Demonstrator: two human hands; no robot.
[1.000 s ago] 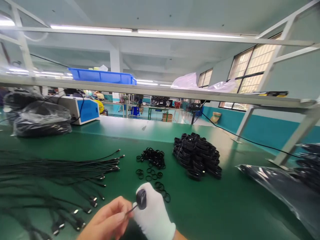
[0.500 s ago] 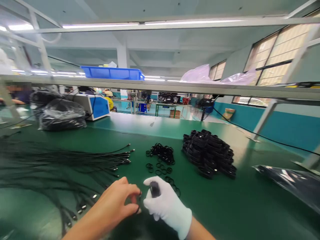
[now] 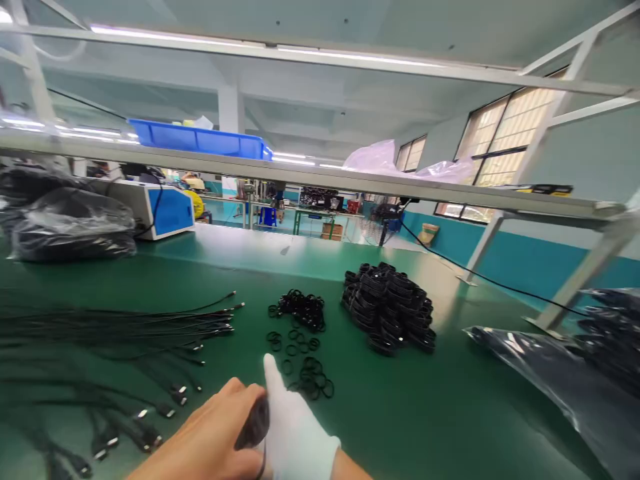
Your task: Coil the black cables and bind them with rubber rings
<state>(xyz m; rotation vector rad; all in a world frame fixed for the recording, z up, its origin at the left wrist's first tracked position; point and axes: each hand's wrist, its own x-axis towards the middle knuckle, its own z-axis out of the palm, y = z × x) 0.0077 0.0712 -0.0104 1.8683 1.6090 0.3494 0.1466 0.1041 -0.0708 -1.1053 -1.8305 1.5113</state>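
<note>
My left hand [image 3: 215, 430], bare, curls its fingers and thumb round the near side of a dark bundle that looks like a coiled black cable [image 3: 255, 423]. A thin black band [image 3: 263, 460] shows at its thumb. Pressed against it is my right hand [image 3: 300, 430] in a white glove, index finger stretched forward and the other fingers mostly hidden behind the bundle. Just beyond the glove lie loose small black rings [image 3: 313, 379], with a denser heap of rings [image 3: 303, 310] farther back. Black cables with metal plugs [image 3: 175, 323] spread across the left side.
A pile of coiled black cables [image 3: 387, 307] sits right of the rings on the green table [image 3: 400, 427]. Plastic-bagged dark goods lie at left [image 3: 75, 223] and right [image 3: 540, 380]. A blue-and-white machine [image 3: 170, 207] stands behind; a shelf [image 3: 300, 175] crosses above.
My left hand, earlier apart with a small black ring at its fingertips, has come up against the bundle in my right hand. The view has turned right, showing more goods at the right edge.
</note>
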